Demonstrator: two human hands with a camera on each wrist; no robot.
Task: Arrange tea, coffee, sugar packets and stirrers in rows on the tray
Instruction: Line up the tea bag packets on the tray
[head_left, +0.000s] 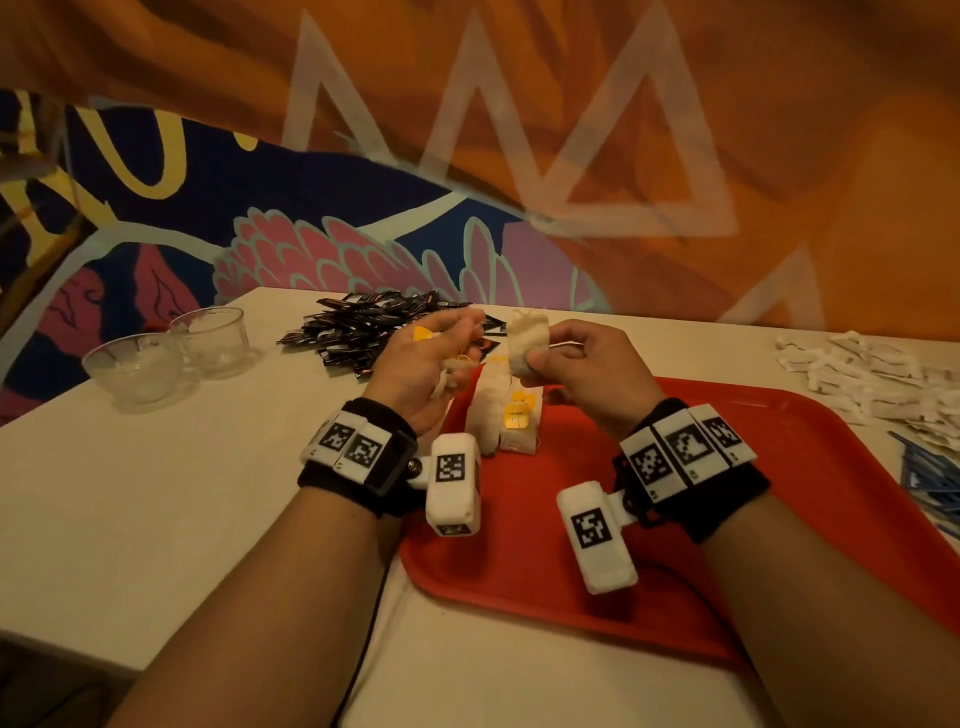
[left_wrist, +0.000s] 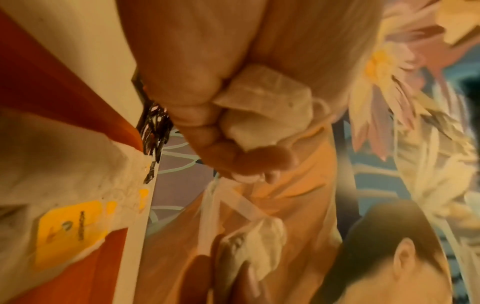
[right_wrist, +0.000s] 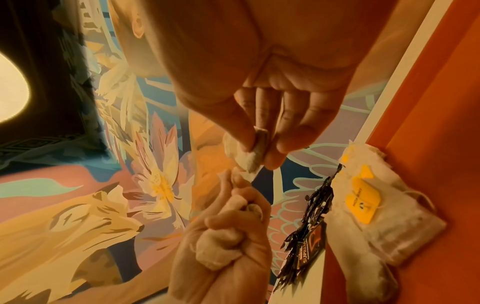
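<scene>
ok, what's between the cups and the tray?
In the head view, bare table and the left hand, raised over the tray edge; nothing else lies between it and the cups.

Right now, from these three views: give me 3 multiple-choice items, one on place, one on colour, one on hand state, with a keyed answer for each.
1. Where do the dark coffee packets lie?
A. on the tray
B. on the table beyond the tray
C. in a glass cup

2. What colour is the tray?
A. blue
B. white
C. red

3. What is the right hand doing?
A. pinching a tea bag
B. lying flat on the table
C. gripping a stirrer

Answers:
1 B, the heap sits on the table past the tray's far edge.
2 C, its bare floor is red.
3 A, thumb and fingers close on the bag.
</scene>
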